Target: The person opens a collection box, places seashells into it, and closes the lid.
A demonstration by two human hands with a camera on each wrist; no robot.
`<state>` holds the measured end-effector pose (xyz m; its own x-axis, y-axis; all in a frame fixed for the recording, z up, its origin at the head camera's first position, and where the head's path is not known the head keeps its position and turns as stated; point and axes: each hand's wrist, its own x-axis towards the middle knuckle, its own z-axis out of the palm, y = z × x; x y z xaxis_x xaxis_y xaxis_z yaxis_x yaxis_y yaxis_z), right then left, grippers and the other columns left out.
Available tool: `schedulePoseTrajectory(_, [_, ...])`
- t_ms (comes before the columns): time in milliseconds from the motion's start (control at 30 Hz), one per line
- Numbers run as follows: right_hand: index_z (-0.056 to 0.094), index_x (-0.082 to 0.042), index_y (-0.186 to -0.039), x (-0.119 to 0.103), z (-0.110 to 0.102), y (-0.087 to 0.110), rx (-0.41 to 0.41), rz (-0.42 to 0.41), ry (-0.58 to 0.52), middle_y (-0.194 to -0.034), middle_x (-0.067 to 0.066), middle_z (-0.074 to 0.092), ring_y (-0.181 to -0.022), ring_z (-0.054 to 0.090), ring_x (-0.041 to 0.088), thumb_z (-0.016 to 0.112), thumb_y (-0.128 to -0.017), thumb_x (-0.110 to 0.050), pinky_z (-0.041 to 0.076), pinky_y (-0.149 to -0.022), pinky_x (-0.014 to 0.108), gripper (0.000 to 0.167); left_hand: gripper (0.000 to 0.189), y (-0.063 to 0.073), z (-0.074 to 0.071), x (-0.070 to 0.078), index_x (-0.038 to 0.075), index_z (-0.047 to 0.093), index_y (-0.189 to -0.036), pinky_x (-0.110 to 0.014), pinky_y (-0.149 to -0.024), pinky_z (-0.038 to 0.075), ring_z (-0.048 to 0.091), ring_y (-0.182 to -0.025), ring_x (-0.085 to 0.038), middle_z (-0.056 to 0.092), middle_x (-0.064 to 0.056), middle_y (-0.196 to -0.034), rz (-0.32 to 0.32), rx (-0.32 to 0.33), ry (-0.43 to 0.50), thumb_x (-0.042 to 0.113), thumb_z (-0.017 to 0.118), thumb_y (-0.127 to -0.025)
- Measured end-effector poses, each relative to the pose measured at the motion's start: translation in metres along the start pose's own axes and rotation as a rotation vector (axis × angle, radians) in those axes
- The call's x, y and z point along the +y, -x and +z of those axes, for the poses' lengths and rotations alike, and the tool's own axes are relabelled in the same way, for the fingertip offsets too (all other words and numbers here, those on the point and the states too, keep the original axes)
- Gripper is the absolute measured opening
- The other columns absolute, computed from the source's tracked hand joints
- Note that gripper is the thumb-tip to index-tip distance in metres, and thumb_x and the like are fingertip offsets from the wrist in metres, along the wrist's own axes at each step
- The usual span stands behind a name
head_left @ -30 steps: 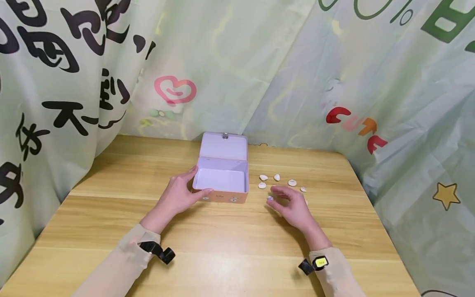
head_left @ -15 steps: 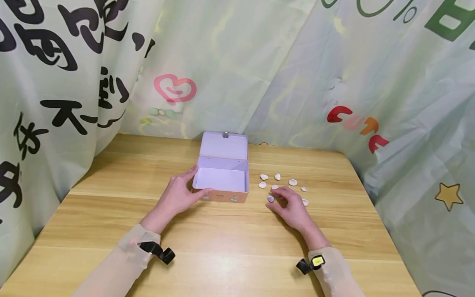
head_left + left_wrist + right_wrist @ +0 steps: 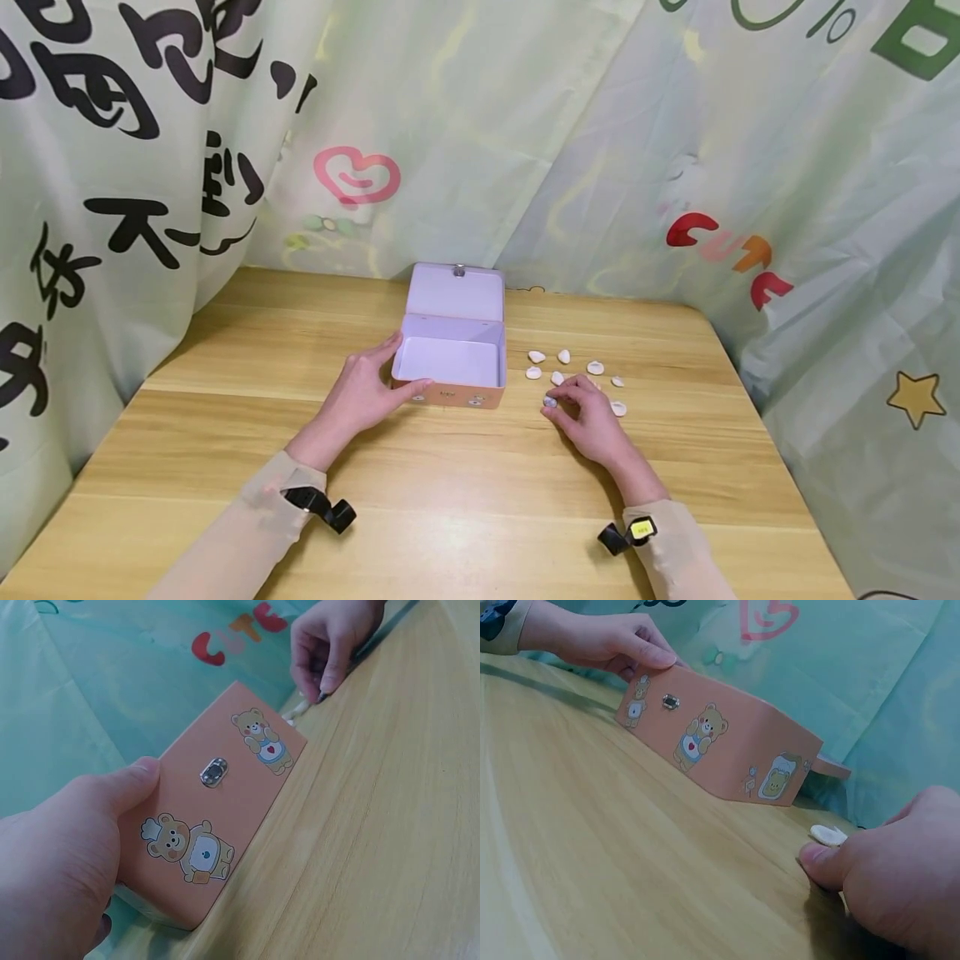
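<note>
A tin box (image 3: 448, 360), lilac inside and orange with printed bears outside, stands with its lid (image 3: 456, 292) tipped back. My left hand (image 3: 363, 387) grips its near left corner, thumb on the front wall and fingers along the side. In the left wrist view the thumb lies close to the metal clasp (image 3: 214, 772). To the right of the box, my right hand (image 3: 592, 421) pinches a small bluish-grey shell (image 3: 550, 401) between thumb and forefinger, down at the tabletop. Around that hand lie several pale shells (image 3: 596, 367), some partly hidden behind its fingers.
The wooden table (image 3: 450, 517) has its far edge against a printed curtain (image 3: 465, 142), which also hangs along both sides. Near the box's right wall is a pale shell (image 3: 533, 372). Each wrist carries a small black camera (image 3: 615, 537).
My right thumb and forefinger have drawn together on the bluish-grey shell, uncovering pale shells behind and beside the hand. The left hand keeps its grip on the box.
</note>
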<state>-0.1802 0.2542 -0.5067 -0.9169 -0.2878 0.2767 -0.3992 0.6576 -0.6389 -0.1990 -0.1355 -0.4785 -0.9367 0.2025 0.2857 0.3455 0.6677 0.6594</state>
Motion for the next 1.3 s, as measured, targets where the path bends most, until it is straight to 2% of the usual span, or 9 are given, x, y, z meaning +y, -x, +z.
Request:
schedulePoseTrajectory(100, [0.075, -0.001, -0.106, -0.001, 0.000, 0.000, -0.006, 0.013, -0.009, -0.106, 0.006, 0.063, -0.097, 0.059, 0.023, 0.082, -0.094, -0.008, 0.049, -0.086, 0.040, 0.016, 0.101, 0.000, 0.000, 0.001, -0.006, 0.049, -0.153, -0.034, -0.049, 0.041, 0.034, -0.052, -0.012, 0.048, -0.019, -0.155, 0.002, 0.001, 0.002, 0.062, 0.083, -0.086])
schedulePoseTrajectory(233, [0.070, 0.001, -0.112, -0.002, 0.000, 0.001, 0.015, 0.038, -0.042, -0.103, 0.007, 0.067, -0.094, 0.063, 0.023, 0.078, -0.096, -0.002, 0.054, -0.084, 0.037, 0.019, 0.101, 0.001, -0.001, 0.003, -0.007, 0.048, -0.153, -0.035, -0.050, 0.042, 0.036, -0.053, -0.012, 0.046, -0.018, -0.157, -0.011, -0.012, 0.014, 0.060, 0.084, -0.086])
schedulePoseTrajectory(367, [0.070, 0.005, -0.120, -0.005, -0.001, 0.000, 0.041, 0.050, -0.071, -0.102, 0.009, 0.072, -0.092, 0.067, 0.024, 0.073, -0.098, 0.003, 0.057, -0.081, 0.035, 0.023, 0.101, 0.001, -0.001, 0.002, -0.006, 0.048, -0.154, -0.033, -0.050, 0.043, 0.029, -0.046, -0.007, 0.046, -0.018, -0.157, -0.022, -0.016, 0.013, 0.059, 0.084, -0.086])
schedulePoseTrajectory(467, [0.070, 0.006, -0.124, -0.010, -0.003, -0.004, 0.039, 0.041, -0.079, -0.105, 0.012, 0.073, -0.095, 0.069, 0.026, 0.071, -0.099, 0.003, 0.059, -0.084, 0.039, 0.025, 0.100, 0.001, -0.001, 0.001, -0.006, 0.048, -0.153, -0.032, -0.049, 0.043, 0.022, -0.040, -0.003, 0.047, -0.019, -0.156, -0.018, -0.010, 0.008, 0.059, 0.084, -0.086])
schedulePoseTrajectory(667, [0.068, 0.007, -0.130, -0.020, -0.007, -0.014, 0.026, 0.009, -0.102, -0.111, 0.016, 0.073, -0.103, 0.069, 0.030, 0.068, -0.101, 0.003, 0.058, -0.092, 0.047, 0.029, 0.101, 0.000, 0.000, -0.001, -0.006, 0.049, -0.153, -0.032, -0.049, 0.043, 0.022, -0.040, -0.002, 0.047, -0.020, -0.155, -0.006, -0.006, 0.007, 0.062, 0.083, -0.086])
schedulePoseTrajectory(933, [0.069, 0.007, -0.130, -0.029, -0.012, -0.030, 0.029, -0.050, -0.131, -0.110, 0.015, 0.073, -0.103, 0.069, 0.031, 0.068, -0.101, 0.005, 0.057, -0.094, 0.050, 0.029, 0.100, 0.000, 0.001, 0.001, -0.007, 0.050, -0.151, -0.030, -0.047, 0.043, 0.024, -0.037, 0.000, 0.049, -0.022, -0.153, 0.004, 0.005, 0.019, 0.060, 0.084, -0.085])
schedulePoseTrajectory(1133, [0.068, 0.006, -0.132, -0.043, -0.019, -0.042, -0.010, -0.029, -0.137, -0.117, 0.016, 0.074, -0.108, 0.069, 0.030, 0.067, -0.103, -0.001, 0.056, -0.097, 0.049, 0.029, 0.100, 0.000, 0.000, 0.001, -0.008, 0.051, -0.150, -0.028, -0.042, 0.040, 0.024, -0.037, 0.000, 0.050, -0.023, -0.152, 0.017, 0.016, 0.026, 0.059, 0.086, -0.084])
schedulePoseTrajectory(1300, [0.068, 0.004, -0.132, -0.056, -0.024, -0.051, -0.034, -0.020, -0.133, -0.114, 0.012, 0.072, -0.105, 0.067, 0.027, 0.067, -0.104, -0.003, 0.056, -0.097, 0.046, 0.029, 0.100, 0.001, 0.000, 0.002, -0.008, 0.052, -0.149, -0.028, -0.042, 0.040, 0.025, -0.037, -0.001, 0.050, -0.023, -0.151, 0.023, 0.020, 0.026, 0.058, 0.087, -0.083])
